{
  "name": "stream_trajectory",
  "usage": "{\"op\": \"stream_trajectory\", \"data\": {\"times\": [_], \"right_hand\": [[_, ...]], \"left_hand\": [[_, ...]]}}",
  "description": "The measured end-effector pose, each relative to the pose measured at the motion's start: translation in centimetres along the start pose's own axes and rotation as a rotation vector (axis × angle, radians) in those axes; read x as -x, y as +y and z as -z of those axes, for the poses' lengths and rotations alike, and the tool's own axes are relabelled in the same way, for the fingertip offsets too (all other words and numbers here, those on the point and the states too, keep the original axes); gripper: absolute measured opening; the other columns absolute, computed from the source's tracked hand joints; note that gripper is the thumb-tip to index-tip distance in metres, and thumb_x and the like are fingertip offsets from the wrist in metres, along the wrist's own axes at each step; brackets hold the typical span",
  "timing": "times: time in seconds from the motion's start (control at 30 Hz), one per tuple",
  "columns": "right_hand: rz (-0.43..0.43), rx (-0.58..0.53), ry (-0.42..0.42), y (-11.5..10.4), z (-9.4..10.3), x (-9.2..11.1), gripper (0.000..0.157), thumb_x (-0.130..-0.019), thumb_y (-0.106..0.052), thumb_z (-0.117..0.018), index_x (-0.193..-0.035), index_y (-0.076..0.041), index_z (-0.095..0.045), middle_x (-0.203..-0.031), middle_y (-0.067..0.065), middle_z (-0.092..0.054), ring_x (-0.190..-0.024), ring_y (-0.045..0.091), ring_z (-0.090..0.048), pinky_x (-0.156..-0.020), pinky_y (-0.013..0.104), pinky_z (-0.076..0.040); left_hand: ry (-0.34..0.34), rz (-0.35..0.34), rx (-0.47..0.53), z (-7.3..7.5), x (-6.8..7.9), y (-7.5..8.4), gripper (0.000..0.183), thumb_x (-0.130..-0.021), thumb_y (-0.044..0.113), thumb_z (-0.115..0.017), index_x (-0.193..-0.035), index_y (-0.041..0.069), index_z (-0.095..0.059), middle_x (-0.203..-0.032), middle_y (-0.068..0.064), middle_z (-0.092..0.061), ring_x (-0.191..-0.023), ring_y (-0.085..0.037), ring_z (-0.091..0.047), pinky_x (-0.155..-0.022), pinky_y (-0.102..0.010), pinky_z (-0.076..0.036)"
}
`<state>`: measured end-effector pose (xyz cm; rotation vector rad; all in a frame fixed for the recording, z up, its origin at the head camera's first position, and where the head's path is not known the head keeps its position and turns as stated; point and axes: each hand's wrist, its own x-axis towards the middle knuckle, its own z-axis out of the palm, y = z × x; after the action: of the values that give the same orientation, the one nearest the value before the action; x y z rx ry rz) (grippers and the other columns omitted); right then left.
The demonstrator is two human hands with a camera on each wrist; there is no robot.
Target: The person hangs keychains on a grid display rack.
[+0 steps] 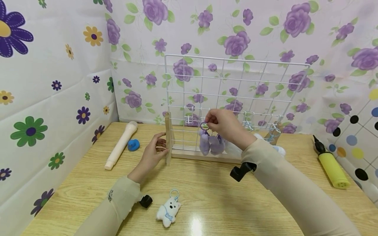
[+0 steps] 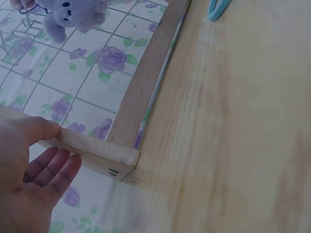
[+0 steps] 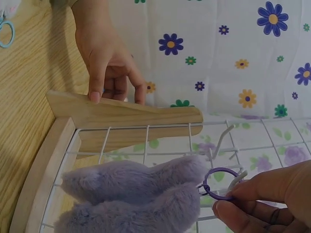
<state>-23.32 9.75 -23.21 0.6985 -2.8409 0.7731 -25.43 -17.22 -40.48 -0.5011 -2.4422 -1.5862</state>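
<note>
Your right hand pinched the purple ring before the white grid, its plush hanging just below your fingers, while your left hand, fingers loosely apart, touched the grid's wooden side. Under both lay the wood-grained table, with a bear nearer you than your left hand, a microphone and duck left of it, and a pump well right of your right. Rose-printed cloth hung behind your hands, daisy-printed cloth to their left.

Right hand pinches purple ring of fluffy plush
</note>
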Motion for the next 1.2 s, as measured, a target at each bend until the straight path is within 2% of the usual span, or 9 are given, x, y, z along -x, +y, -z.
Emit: {"op": "stream_trajectory", "data": {"times": [0.4, 0.73, 0.97, 1.07, 1.2], "right_hand": [[0.001, 0.059, 0.006, 0.0, -0.2, -0.2, 0.007, -0.092, -0.005, -0.059, -0.093, -0.006, -0.066, -0.088, 0.008, -0.069, -0.078, 0.019, -0.062, -0.071, 0.031, -0.051], [-0.001, 0.042, 0.013, 0.1, -0.2, -0.2, 0.006, -0.091, -0.005, -0.06, -0.096, -0.004, -0.065, -0.09, 0.009, -0.069, -0.082, 0.02, -0.064, -0.075, 0.032, -0.053], [0.036, 0.012, 0.082, 0.0, 0.5, 0.4, 0.008, -0.092, -0.006, -0.061, -0.098, -0.004, -0.066, -0.094, 0.011, -0.07, -0.085, 0.022, -0.066, -0.078, 0.036, -0.055], [0.049, -0.018, 0.11, -0.2, 1.0, 0.7, 0.009, -0.092, -0.007, -0.061, -0.099, -0.004, -0.066, -0.094, 0.011, -0.07, -0.085, 0.022, -0.067, -0.078, 0.035, -0.055], [0.06, -0.062, 0.138, -0.5, 1.6, 1.2, 0.01, -0.092, -0.008, -0.063, -0.101, -0.005, -0.066, -0.093, 0.009, -0.069, -0.084, 0.021, -0.066, -0.077, 0.035, -0.056]], "left_hand": [[-0.001, -0.001, 0.007, 0.0, 0.0, -0.1, 0.063, -0.089, -0.002, -0.065, -0.144, 0.008, -0.036, -0.117, -0.02, -0.054, -0.104, -0.032, -0.057, -0.089, -0.039, -0.052], [-0.005, -0.01, 0.002, 0.0, 0.0, -0.3, 0.063, -0.089, -0.001, -0.065, -0.144, 0.009, -0.035, -0.118, -0.02, -0.054, -0.105, -0.032, -0.056, -0.09, -0.04, -0.052], [-0.003, 0.005, 0.01, -0.1, -0.1, -0.4, 0.063, -0.089, 0.0, -0.065, -0.144, 0.009, -0.035, -0.119, -0.02, -0.054, -0.106, -0.032, -0.056, -0.091, -0.042, -0.051], [-0.005, 0.014, 0.011, -0.1, -0.1, 0.0, 0.063, -0.09, -0.002, -0.064, -0.145, 0.007, -0.034, -0.12, -0.022, -0.053, -0.108, -0.034, -0.055, -0.093, -0.045, -0.05], [-0.014, 0.015, 0.012, 0.1, 0.4, 1.7, 0.062, -0.089, -0.006, -0.061, -0.144, 0.001, -0.033, -0.12, -0.026, -0.052, -0.108, -0.038, -0.054, -0.093, -0.048, -0.05]]}}
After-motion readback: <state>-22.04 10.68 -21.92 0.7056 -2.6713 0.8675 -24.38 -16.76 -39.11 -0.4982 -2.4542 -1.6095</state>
